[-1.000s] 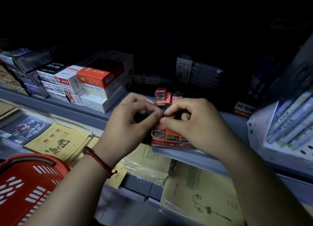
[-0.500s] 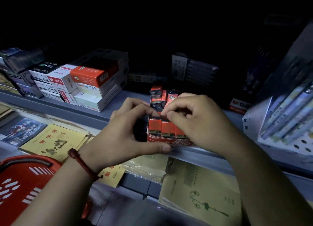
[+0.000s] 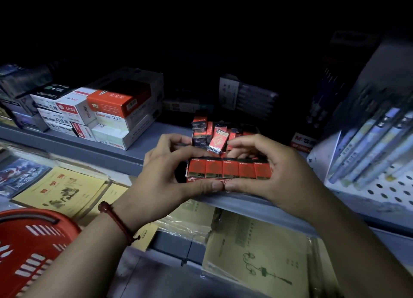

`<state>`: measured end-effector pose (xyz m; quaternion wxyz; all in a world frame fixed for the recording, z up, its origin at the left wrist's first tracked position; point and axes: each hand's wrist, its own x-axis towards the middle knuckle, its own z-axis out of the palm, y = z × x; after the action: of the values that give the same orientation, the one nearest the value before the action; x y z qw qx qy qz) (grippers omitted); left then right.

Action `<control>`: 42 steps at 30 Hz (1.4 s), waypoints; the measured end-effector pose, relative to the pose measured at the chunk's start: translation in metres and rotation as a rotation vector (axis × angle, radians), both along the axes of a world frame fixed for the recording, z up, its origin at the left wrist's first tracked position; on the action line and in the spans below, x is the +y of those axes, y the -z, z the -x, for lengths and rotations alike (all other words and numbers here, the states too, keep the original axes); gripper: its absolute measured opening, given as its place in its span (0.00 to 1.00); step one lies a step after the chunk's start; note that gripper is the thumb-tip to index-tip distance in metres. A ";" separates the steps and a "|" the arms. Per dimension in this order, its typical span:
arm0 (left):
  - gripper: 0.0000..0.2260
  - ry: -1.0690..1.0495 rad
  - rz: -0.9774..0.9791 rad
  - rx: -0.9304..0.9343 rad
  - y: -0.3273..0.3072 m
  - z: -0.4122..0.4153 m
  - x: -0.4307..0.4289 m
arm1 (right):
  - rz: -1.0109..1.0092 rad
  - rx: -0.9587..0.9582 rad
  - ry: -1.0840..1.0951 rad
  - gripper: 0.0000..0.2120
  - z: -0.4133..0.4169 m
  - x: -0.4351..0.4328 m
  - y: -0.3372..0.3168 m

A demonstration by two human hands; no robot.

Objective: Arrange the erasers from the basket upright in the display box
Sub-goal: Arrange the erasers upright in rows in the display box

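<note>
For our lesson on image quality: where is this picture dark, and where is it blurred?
Head view: the upper half is black; light falls mainly on the erasers, the left hand and the right hand; in the same view the pens at right look smeared.

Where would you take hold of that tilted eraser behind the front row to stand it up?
Probably by its upper end, pinched across the narrow sides, coming from above. The tilted eraser leans with its top free, while its lower end is hidden behind the front row.
</note>
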<state>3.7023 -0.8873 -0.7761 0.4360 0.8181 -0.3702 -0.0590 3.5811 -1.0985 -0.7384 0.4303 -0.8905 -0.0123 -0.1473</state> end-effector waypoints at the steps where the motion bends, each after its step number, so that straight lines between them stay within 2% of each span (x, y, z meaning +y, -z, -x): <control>1: 0.30 0.004 0.009 0.008 0.000 -0.001 0.000 | -0.021 -0.001 0.001 0.30 0.000 0.000 0.000; 4: 0.30 0.007 0.014 0.028 0.001 -0.003 0.000 | -0.039 0.000 0.007 0.30 -0.001 0.002 -0.001; 12: 0.31 0.012 0.008 0.040 0.001 -0.004 0.000 | 0.014 -0.001 0.008 0.22 -0.004 -0.001 -0.002; 14: 0.32 0.030 -0.008 0.042 -0.002 -0.004 0.002 | -0.095 -0.055 -0.019 0.16 -0.007 -0.002 -0.003; 16: 0.31 0.032 0.031 0.083 -0.008 -0.002 0.003 | -0.230 -0.134 0.044 0.09 -0.012 -0.004 -0.005; 17: 0.30 0.018 0.070 0.104 -0.012 -0.001 0.002 | -0.252 -0.162 0.108 0.07 -0.016 -0.005 -0.006; 19: 0.24 -0.053 0.184 0.093 -0.019 -0.002 -0.005 | -0.257 -0.156 0.237 0.10 -0.025 -0.007 -0.007; 22: 0.05 -0.177 0.256 -0.120 -0.030 -0.005 -0.021 | -0.279 -0.075 0.335 0.13 -0.035 -0.009 -0.007; 23: 0.04 -0.176 0.262 -0.182 -0.035 -0.004 -0.027 | -0.278 -0.053 0.367 0.14 -0.037 -0.010 -0.006; 26: 0.08 -0.100 0.213 -0.215 -0.055 0.003 -0.043 | -0.261 -0.010 0.476 0.17 -0.040 -0.014 -0.005; 28: 0.07 -0.077 0.088 -0.216 -0.059 0.002 -0.055 | -0.286 0.023 0.527 0.10 -0.041 -0.018 -0.002; 31: 0.09 -0.084 -0.040 -0.207 -0.048 -0.004 -0.063 | -0.339 0.103 0.516 0.12 -0.042 -0.019 0.001; 33: 0.10 -0.106 0.002 -0.141 -0.041 -0.005 -0.061 | -0.339 0.142 0.488 0.10 -0.042 -0.017 0.000; 36: 0.12 -0.097 0.046 -0.106 -0.038 -0.005 -0.057 | -0.328 0.119 0.433 0.03 -0.041 -0.014 -0.002; 39: 0.15 -0.092 0.066 -0.096 -0.038 -0.006 -0.054 | -0.287 0.061 0.407 0.05 -0.042 -0.016 0.005; 42: 0.13 -0.143 0.191 -0.033 -0.033 -0.009 -0.052 | -0.291 0.055 0.403 0.06 -0.043 -0.018 0.010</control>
<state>3.7110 -0.9392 -0.7427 0.5089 0.7982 -0.3218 0.0213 3.6243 -1.1166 -0.7480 0.5160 -0.8074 0.1985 -0.2062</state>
